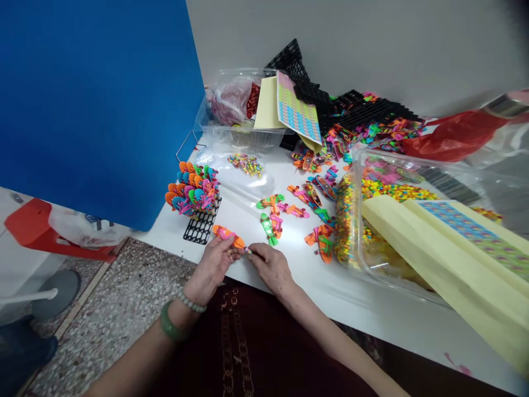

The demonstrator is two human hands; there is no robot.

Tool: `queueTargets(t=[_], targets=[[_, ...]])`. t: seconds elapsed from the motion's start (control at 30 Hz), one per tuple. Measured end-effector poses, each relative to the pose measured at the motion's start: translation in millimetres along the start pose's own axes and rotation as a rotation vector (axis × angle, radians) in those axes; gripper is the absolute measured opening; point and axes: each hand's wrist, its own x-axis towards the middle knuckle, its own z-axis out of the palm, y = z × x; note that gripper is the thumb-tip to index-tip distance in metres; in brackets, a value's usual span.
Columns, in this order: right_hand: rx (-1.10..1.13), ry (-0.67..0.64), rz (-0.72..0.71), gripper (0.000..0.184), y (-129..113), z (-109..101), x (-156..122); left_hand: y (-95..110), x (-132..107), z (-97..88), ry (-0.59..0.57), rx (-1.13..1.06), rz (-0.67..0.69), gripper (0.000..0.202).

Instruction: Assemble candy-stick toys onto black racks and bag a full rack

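My left hand [216, 257] is closed on an orange toy skateboard [233, 240] with a pink part on top. At the skateboard's right end, the fingers of my right hand [273, 268] pinch a small multicoloured piece [247, 250]; its exact kind is too small to make out. To the left, a black grid tray [200, 229] bears upright rows of similar orange, blue, green and pink toys [193, 188]. Loose toy skateboards [270, 227] lie on the white table beyond my hands. Farther back, small striped pieces [247, 164] sit on a clear plastic lid [215, 161].
A clear bin [349, 226] of small colourful pieces stands on the right, with yellow card sheets [438, 264] across it. Another clear bin [248, 134] holds bags at the back. Black grid trays [363, 113] pile against the wall. A blue panel [95, 99] borders the left side.
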Motion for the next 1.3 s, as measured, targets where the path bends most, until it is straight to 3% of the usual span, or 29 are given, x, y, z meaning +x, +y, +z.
queueTargets(t=[0.23, 0.77, 0.83, 0.97, 1.03, 1.2, 1.3], targets=[[0.008, 0.048, 0.026, 0.021, 1, 0, -1, -1, 1, -2.3, 0.054, -0.012, 0.032, 0.02], [-0.088, 0.029, -0.054, 0.021, 3, 2, 0, -7, 1, -4.6, -0.009, 0.073, 0.03, 0.033], [-0.045, -0.001, 0.007, 0.019, 3, 3, 3, -8, 4, -6.1, -0.01, 0.091, 0.051, 0.034], [0.247, -0.092, 0.235, 0.015, 3, 7, 10, -7, 7, -6.0, 0.012, 0.1, 0.072, 0.032], [0.284, -0.103, 0.253, 0.016, 1, 9, 12, -6, 6, -4.2, 0.045, 0.104, 0.079, 0.031], [-0.06, -0.197, 0.097, 0.019, -12, 10, 11, -2, -9, -5.9, 0.159, 0.203, 0.108, 0.028], [-0.165, -0.197, 0.028, 0.014, -14, 9, 15, 6, -21, -23.1, 0.143, 0.378, 0.083, 0.034]])
